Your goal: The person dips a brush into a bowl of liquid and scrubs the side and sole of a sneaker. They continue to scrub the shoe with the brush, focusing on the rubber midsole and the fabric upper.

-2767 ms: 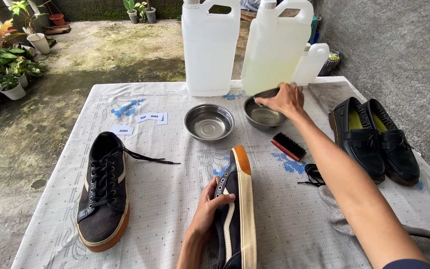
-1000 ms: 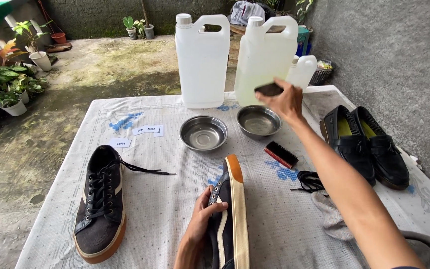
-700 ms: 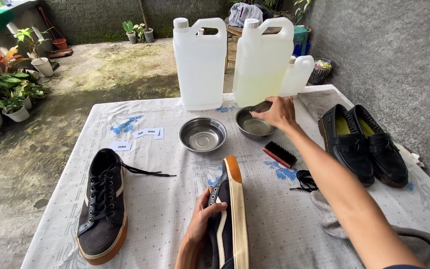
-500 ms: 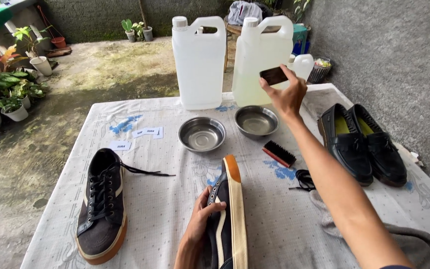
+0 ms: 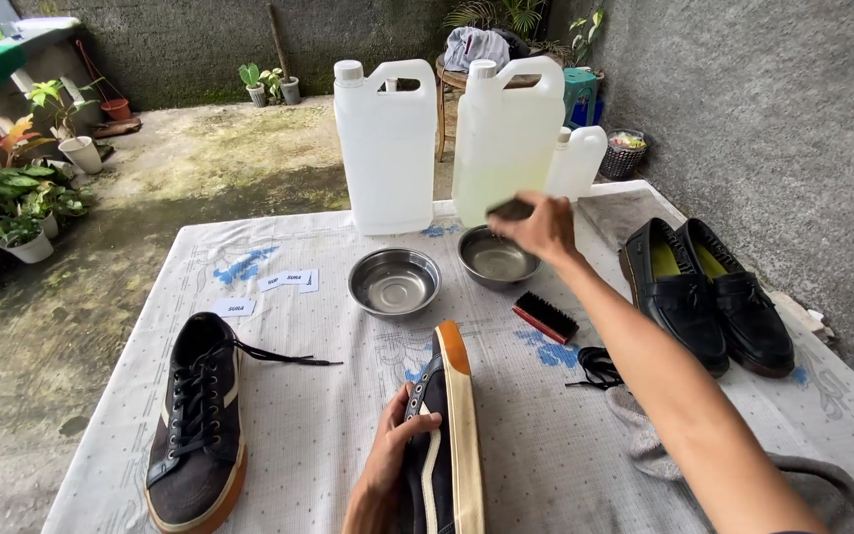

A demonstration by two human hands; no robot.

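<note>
A: Sneaker (image 5: 444,435), dark suede with a tan sole: it stands on its side near the front edge of the table (image 5: 328,415), sole facing right. The left hand (image 5: 387,465) grips its upper, fingers curled over the collar by the eyelets.

B: Step in hand?

A: By the look of it, wetting the brush. The right hand (image 5: 541,227) hovers just over the right steel bowl (image 5: 494,259) near the back edge, fingers pinched on a small dark brush (image 5: 511,210).

B: Requirement for the next move?

A: Probably carrying the brush to the sneaker without dripping, while the left hand steadies the shoe.

B: Surface and surroundings?

A: Table covered by a pale dotted cloth, in a concrete yard with potted plants (image 5: 12,198) at left. Largest first: two white jerrycans (image 5: 387,138) at the back edge, black loafers (image 5: 709,297) at the right edge, the second sneaker (image 5: 198,420) at the front left corner, an empty steel bowl (image 5: 394,282), a red-backed brush (image 5: 546,316).
</note>
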